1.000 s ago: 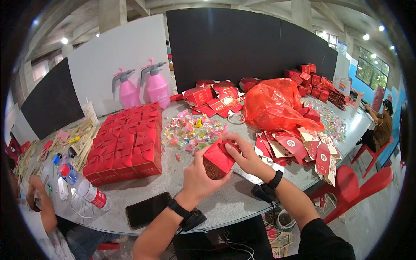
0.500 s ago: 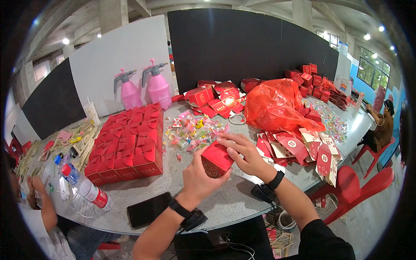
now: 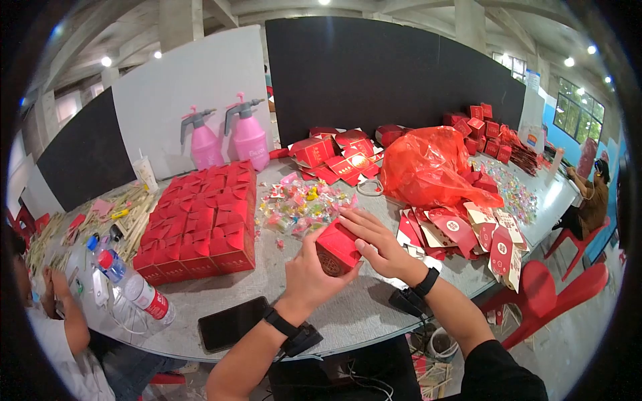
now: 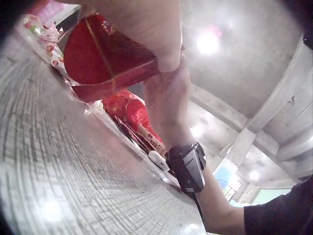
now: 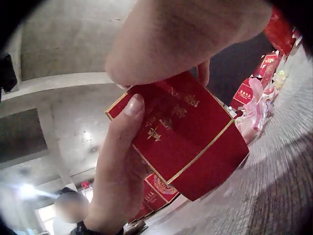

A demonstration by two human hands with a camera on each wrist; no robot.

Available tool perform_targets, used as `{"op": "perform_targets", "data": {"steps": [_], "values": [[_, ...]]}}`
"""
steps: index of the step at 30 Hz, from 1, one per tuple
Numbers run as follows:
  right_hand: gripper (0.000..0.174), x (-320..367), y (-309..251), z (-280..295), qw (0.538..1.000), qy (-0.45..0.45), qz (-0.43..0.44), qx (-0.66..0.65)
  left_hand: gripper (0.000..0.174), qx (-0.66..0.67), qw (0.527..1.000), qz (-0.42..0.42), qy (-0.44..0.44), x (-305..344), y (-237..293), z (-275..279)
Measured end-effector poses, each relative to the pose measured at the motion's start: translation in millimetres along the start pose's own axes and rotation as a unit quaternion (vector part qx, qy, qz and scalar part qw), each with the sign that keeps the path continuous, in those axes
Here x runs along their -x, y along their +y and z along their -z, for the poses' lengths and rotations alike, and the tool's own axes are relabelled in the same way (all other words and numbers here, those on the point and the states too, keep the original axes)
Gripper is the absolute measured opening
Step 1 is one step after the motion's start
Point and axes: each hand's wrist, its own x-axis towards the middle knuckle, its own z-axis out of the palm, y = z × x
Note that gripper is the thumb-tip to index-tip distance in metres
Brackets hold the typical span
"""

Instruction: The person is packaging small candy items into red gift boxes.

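Observation:
A small red box (image 3: 338,244) with a round gold print is held above the table. The left hand (image 3: 304,275) grips it, thumb on the near side. The right hand (image 3: 381,250) lies over the top and right side with fingers extended. In the right wrist view, gold lettering shows on the box (image 5: 190,132), the left thumb presses its face, and the right hand (image 5: 181,41) covers its upper edge. The left wrist view shows the box (image 4: 105,54) from low down, partly behind the left hand (image 4: 142,24).
Rows of closed red boxes (image 3: 200,220) stand left. Behind the hands lie wrapped candies (image 3: 301,204); to the right are a red plastic bag (image 3: 424,167) and flat cartons (image 3: 461,227). A phone (image 3: 233,324) and bottles (image 3: 144,297) lie near the front edge.
The right fingers, earlier bent at the box's top flap, now lie flatter across the top and side. The left hand keeps its grip. The head view has shifted slightly.

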Motion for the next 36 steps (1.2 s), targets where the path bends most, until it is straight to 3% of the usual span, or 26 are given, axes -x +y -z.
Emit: {"op": "perform_targets", "data": {"steps": [8,10,11,15,16,18,21,22,23,24,25,26,27,28,30,32,34,35,36], "values": [[0.059,1.0,6.7,4.8,0.991,-0.016,0.031,0.128,0.099,0.023,0.999,0.025,-0.014,0.7,1.3,0.1],[0.076,1.1,5.9,4.2,0.998,0.031,-0.022,-0.051,0.101,0.047,0.999,0.015,-0.002,-1.2,3.4,3.8],[0.076,1.3,5.2,4.6,0.998,0.031,-0.021,-0.051,0.102,0.071,0.997,0.008,0.014,-1.9,4.1,5.5],[0.132,-1.0,6.4,4.4,0.99,0.01,-0.002,-0.142,0.099,0.063,0.996,-0.063,0.029,-1.4,-12.5,0.1],[0.132,-1.3,6.8,1.6,0.99,0.006,0.002,-0.144,0.099,0.058,0.994,-0.09,0.002,-1.8,-17.0,0.8],[0.132,3.9,2.7,-2.7,1.0,-0.015,-0.004,-0.022,0.099,0.054,0.991,-0.117,-0.028,-4.4,-14.0,3.5],[0.127,5.9,5.0,-1.7,0.997,0.015,-0.032,-0.063,0.098,0.082,0.993,-0.08,-0.009,-5.2,2.1,0.9],[0.127,5.7,5.8,-0.7,0.997,0.01,-0.031,-0.065,0.094,0.188,0.981,-0.041,0.023,-0.2,-2.5,-9.0],[0.125,5.5,6.5,1.0,0.992,0.096,-0.028,-0.083,0.089,0.292,0.955,-0.005,0.053,2.6,-7.9,-15.3],[0.123,3.9,5.5,2.4,0.978,0.178,-0.024,-0.102,0.089,0.29,0.955,-0.002,0.058,3.7,-13.2,-12.9],[0.125,5.4,7.9,2.8,0.981,0.173,-0.033,-0.084,0.081,0.426,0.892,0.148,-0.016,3.3,-21.0,-9.9],[0.125,9.6,11.6,1.4,0.981,0.169,-0.033,-0.084,0.073,0.541,0.784,0.291,-0.086,3.5,-27.3,-3.9],[0.127,6.9,14.8,2.6,0.985,0.16,-0.002,-0.063,0.071,0.723,0.544,0.376,-0.199,-14.2,-29.4,12.7],[0.13,7.1,10.4,0.7,0.986,0.161,0.018,-0.042,0.071,0.723,0.544,0.377,-0.199,-21.7,-18.8,19.1],[0.133,-9.2,-9.7,10.1,0.995,0.042,0.089,-0.031,0.062,0.666,0.606,0.396,-0.183,-38.1,6.5,38.5],[0.122,-14.9,-9.9,12.9,0.992,0.036,0.096,-0.066,0.058,0.671,0.605,0.394,-0.17,-44.8,6.4,45.8],[0.101,-40.1,-6.2,10.9,0.978,0.12,0.072,-0.152,0.056,0.632,0.673,0.372,-0.096,-50.5,-16.1,53.7],[0.073,-56.3,-4.3,9.9,0.964,0.167,-0.01,-0.209,0.05,0.637,0.691,0.338,-0.05,-52.4,-29.8,59.8],[0.073,-77.6,0.7,9.5,0.964,0.166,-0.004,-0.208,0.054,0.593,0.739,0.319,0.005,-54.9,-40.7,75.1]]}}
